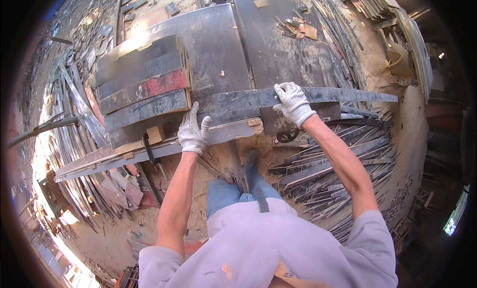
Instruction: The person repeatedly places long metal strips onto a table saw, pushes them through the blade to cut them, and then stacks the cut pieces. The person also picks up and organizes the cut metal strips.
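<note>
My right hand, in a pale knitted glove, is closed over a long, narrow dark board strip. The strip lies across the near part of a dark work table and sticks out past it to the right. My left hand, gloved the same way, rests at the table's near edge with its fingers stretched out and thumb apart. Its fingertips are beside the right corner of a stack of dark boards, one of them with a red face. Whether the fingertips touch the stack, I cannot tell.
A grey rail runs along the table's near edge, with a small wood block by it. Offcuts lie on the far right of the table. Piles of strips cover the ground at right and left.
</note>
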`<state>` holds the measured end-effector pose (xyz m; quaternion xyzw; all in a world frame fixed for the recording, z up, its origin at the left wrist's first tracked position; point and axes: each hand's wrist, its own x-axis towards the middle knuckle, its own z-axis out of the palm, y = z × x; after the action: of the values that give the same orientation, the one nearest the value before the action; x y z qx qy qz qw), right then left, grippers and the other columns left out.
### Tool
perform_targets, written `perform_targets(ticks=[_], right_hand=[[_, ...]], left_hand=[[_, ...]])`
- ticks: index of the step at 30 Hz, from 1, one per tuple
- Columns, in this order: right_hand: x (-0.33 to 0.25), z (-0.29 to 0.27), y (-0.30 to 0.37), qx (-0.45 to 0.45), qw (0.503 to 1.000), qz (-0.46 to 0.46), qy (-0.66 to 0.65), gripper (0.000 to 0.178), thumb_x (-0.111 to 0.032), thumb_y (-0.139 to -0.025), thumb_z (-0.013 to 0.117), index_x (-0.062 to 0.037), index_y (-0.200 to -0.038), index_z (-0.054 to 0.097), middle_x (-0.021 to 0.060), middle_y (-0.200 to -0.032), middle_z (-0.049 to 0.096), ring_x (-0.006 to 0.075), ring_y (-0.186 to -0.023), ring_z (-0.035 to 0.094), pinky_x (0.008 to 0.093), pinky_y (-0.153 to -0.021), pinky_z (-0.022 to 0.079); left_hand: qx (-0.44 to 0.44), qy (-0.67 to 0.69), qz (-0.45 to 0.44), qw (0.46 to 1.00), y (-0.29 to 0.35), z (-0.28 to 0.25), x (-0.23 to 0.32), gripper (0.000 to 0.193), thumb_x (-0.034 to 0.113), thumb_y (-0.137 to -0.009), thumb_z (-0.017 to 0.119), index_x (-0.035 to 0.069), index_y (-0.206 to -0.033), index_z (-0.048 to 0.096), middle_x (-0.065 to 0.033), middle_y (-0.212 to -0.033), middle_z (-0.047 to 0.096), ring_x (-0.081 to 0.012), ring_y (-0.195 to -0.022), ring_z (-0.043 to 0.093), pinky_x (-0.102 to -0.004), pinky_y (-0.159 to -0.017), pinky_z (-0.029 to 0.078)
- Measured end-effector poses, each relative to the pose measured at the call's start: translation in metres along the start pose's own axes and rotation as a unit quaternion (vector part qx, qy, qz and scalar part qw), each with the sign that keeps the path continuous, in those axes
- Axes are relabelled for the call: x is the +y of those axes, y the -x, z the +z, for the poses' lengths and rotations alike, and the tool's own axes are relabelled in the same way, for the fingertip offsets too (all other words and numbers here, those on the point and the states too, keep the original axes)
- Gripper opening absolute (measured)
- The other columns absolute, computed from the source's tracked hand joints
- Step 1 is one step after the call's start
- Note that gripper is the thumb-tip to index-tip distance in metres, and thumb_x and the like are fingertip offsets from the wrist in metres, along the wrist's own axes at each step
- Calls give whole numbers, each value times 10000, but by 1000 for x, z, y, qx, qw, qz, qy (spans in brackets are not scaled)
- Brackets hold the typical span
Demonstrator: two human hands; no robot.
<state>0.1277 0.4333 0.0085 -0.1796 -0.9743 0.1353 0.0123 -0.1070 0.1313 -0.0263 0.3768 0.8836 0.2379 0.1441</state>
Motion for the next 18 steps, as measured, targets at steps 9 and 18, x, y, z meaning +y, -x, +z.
perform_targets(ticks=[9,18], right_hand=[[30,7,49,-100,994,-28,-12,1094,-364,-712,906,-5,-1578,342,251,-1508,471,427,-1414,436,504,-1227,307],[134,-26,80,-266,948,-29,170,750,-236,-652,890,-24,-1299,575,198,-1140,626,390,-1113,593,493,-945,502]], left_hand=[[-68,-57,-56,994,45,0,15,721,525,-917,699,276,-1555,474,-168,-1481,564,-409,-1294,578,-529,-1047,487],[-13,-109,54,992,55,-4,2,578,132,-845,641,296,-1399,652,-54,-1456,587,-353,-1263,582,-556,-1076,455]])
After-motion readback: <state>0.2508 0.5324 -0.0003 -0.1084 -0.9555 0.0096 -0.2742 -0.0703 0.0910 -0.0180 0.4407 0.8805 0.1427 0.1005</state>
